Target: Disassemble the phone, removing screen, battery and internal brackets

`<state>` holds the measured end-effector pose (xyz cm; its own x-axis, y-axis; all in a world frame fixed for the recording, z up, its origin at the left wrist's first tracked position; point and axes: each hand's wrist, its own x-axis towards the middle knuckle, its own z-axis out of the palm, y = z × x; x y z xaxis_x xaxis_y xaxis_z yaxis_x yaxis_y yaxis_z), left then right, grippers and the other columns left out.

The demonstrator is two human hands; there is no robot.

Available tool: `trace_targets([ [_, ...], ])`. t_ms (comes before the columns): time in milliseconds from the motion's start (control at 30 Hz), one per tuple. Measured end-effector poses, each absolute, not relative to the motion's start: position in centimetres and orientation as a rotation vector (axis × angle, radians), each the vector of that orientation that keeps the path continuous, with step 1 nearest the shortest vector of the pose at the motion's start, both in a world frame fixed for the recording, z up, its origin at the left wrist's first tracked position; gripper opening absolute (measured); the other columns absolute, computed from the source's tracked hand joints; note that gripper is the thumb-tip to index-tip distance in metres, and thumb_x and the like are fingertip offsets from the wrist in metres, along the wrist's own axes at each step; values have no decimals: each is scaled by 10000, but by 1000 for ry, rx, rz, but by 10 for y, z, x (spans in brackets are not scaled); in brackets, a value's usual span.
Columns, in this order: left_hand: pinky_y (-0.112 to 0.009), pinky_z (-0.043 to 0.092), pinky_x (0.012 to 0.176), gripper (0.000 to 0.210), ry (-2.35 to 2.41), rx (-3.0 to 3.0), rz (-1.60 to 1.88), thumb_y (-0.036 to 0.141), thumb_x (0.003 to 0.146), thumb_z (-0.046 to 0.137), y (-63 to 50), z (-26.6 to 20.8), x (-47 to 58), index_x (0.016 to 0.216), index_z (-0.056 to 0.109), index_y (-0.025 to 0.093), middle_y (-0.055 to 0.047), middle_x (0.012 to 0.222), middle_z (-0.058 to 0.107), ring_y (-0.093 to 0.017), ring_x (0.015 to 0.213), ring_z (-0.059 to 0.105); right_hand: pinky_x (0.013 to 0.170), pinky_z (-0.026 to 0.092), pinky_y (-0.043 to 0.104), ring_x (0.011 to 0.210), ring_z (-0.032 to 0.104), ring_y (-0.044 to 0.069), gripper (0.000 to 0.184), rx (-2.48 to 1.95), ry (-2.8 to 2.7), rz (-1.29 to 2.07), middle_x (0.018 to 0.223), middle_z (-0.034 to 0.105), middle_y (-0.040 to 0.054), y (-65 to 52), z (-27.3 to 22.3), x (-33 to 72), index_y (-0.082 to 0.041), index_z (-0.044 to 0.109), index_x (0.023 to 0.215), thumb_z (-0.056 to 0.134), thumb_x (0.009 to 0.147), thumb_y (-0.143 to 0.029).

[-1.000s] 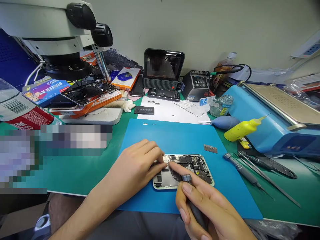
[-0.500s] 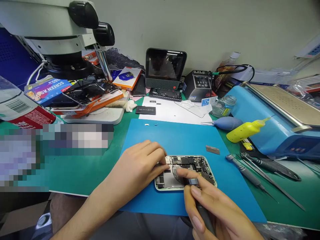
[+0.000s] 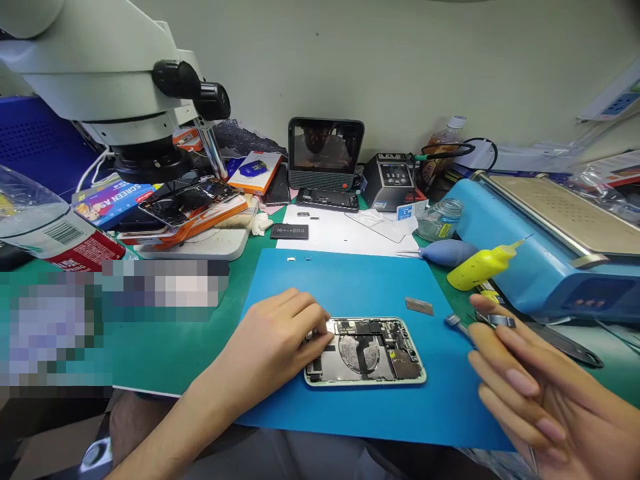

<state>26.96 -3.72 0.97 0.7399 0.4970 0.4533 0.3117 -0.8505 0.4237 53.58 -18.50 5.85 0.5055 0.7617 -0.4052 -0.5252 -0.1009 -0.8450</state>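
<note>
An opened phone point(image 3: 367, 373) lies on the blue mat with its circuit boards and a round coil area bare. My left hand point(image 3: 280, 340) is closed at its upper left corner, the fingertips pinching or pressing there; what lies under them is hidden. My right hand point(image 3: 540, 393) is raised right of the phone, above the tools, its fingers curled. A screwdriver point(image 3: 501, 321) shows its silver end cap by the index finger, and a thin shaft pokes out below the palm; most of it is hidden. Behind that hand, a grey tool point(image 3: 456, 325) lies partly covered.
A metal blade piece point(image 3: 419, 306) and tiny parts point(image 3: 291, 259) lie on the mat. A black battery point(image 3: 290, 231) is behind. A microscope point(image 3: 145, 113) stands left; a yellow squeeze bottle point(image 3: 480, 269), blue air blower point(image 3: 449, 253) and blue heating plate machine point(image 3: 515, 267) stand right.
My right hand has moved from over the phone out to the right, uncovering the coil area. My left hand stays at the phone's corner. The view has tilted up slightly.
</note>
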Motion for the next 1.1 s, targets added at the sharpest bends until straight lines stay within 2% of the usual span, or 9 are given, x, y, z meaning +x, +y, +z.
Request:
trace_targets([
  [200,-348,580,790,190,601,2693,895,154,1112,658,-41,8,270,946,598,223,-32,980,804,-215,895,771,331,368,128,445,326,36,339,-1250,-292,1028,727,454,-68,-174,45,550,-256,732,1112,919,842,-338],
  [433,-305,591,838,155,649,2387,804,190,1095,733,-39,13,267,963,664,235,-3,1076,831,-186,964,782,329,378,156,424,367,49,469,-1295,-339,966,685,513,-52,-176,36,549,-288,777,1193,955,772,-390],
  [567,-256,593,750,114,997,2094,942,241,1078,751,-35,18,263,968,761,267,39,961,841,-163,835,780,290,333,172,384,334,52,525,-1330,-312,932,644,495,-54,-179,35,551,-292,798,1161,981,688,-428],
  [667,-247,556,687,117,1107,2100,977,238,1046,784,-35,19,262,937,794,277,68,885,837,-152,739,746,284,337,183,377,341,61,575,-1358,-315,915,629,490,-52,-178,31,552,-301,806,1175,986,650,-449],
  [800,-256,546,737,115,1050,2239,921,209,1052,779,-36,17,263,960,807,273,79,922,864,-152,787,782,274,306,179,372,314,56,627,-1388,-302,894,618,473,-57,-176,27,553,-298,809,1189,991,612,-460],
  [867,-274,552,789,125,1022,2301,904,215,1077,753,-36,15,263,981,811,271,71,950,873,-166,847,801,280,316,184,381,320,61,602,-1384,-318,890,627,483,-52,-176,28,553,-298,808,1192,975,628,-428],
  [1000,-308,558,812,152,1003,2333,880,228,1115,698,-34,13,262,1017,809,264,54,970,876,-185,874,806,369,431,204,471,432,101,525,-1323,-375,909,723,577,-9,-177,35,550,-322,786,1235,873,717,-299],
  [1100,-313,553,807,154,1008,2316,885,210,1116,685,-34,12,261,1022,798,258,56,971,871,-185,878,804,421,478,213,541,462,122,612,-1312,-403,885,777,607,7,-175,38,548,-342,772,1308,859,710,-245],
])
